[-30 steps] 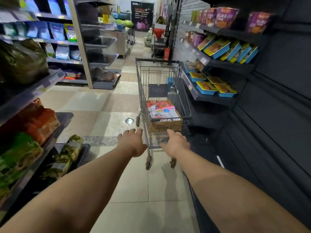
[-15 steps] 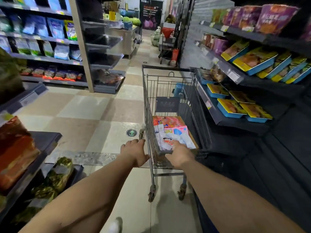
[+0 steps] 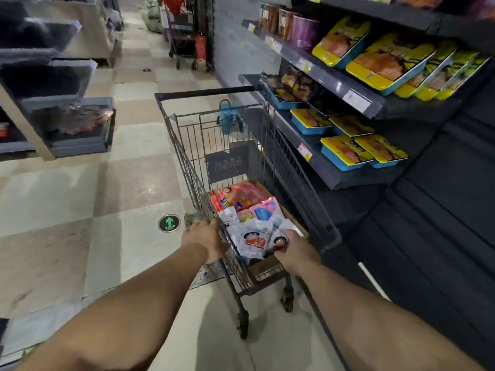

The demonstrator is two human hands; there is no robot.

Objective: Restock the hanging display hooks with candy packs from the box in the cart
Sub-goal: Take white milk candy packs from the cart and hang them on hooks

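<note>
A wire shopping cart (image 3: 187, 156) stands in the aisle in front of me, its black handle at the far end. Inside it lies a cardboard box (image 3: 292, 218) full of candy packs (image 3: 251, 207), red, pink and white. My left hand (image 3: 205, 241) grips the near left rim of the cart. My right hand (image 3: 296, 250) is closed over the cart's near right rim, right beside the white packs. No hanging display hooks are in view.
Dark shelves on the right hold yellow and blue trays (image 3: 345, 151) and jut close to the cart's right side. A low shelf unit (image 3: 77, 124) stands at the left. Another cart (image 3: 187, 36) is far down the aisle. A green arrow marker (image 3: 169, 223) lies on the tiled floor.
I have come forward along the aisle with the cart; the view tilts down and the cart is larger. Both hands stay on its near rim.
</note>
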